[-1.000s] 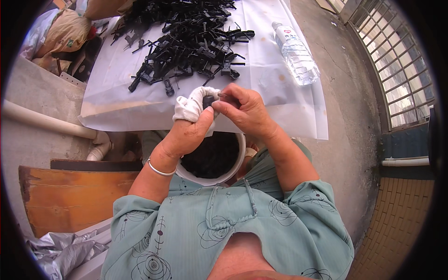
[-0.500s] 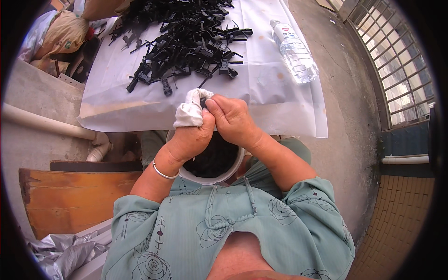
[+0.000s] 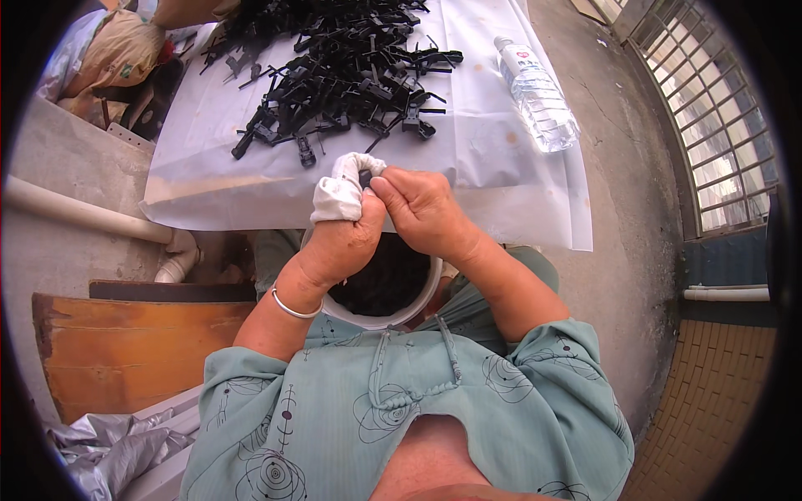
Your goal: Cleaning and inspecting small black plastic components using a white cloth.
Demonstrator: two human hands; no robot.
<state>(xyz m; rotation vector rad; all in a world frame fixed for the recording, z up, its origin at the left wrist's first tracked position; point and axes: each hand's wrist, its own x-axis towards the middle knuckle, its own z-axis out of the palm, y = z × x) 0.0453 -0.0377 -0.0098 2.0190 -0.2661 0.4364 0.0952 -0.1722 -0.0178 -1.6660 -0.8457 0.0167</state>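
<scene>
One white plastic sheet [image 3: 493, 196]; upon it, one heap of black plastic parts [image 3: 355, 79]. One white bucket [image 3: 437, 288]. Right hand [image 3: 428, 210] and left hand [image 3: 347, 240], latter's fingers in white cloth [image 3: 337, 200], together, clamped on one mostly hidden black part [image 3: 365, 179] between them.

A table [image 3: 510, 188] under a whitish plastic sheet stands on a grey, stained concrete floor [image 3: 622, 175]. At the right, a window [image 3: 710, 108] with a metal grid looks bright; near it are a dark blue-green wall band [image 3: 727, 260], a pale pipe [image 3: 727, 293] and tan brick-patterned tiles [image 3: 710, 392]. At the left, a cream drainpipe [image 3: 92, 209] crosses a grey concrete surface [image 3: 67, 150] above a scuffed orange-brown board [image 3: 142, 351]. The light is soft and even.
</scene>
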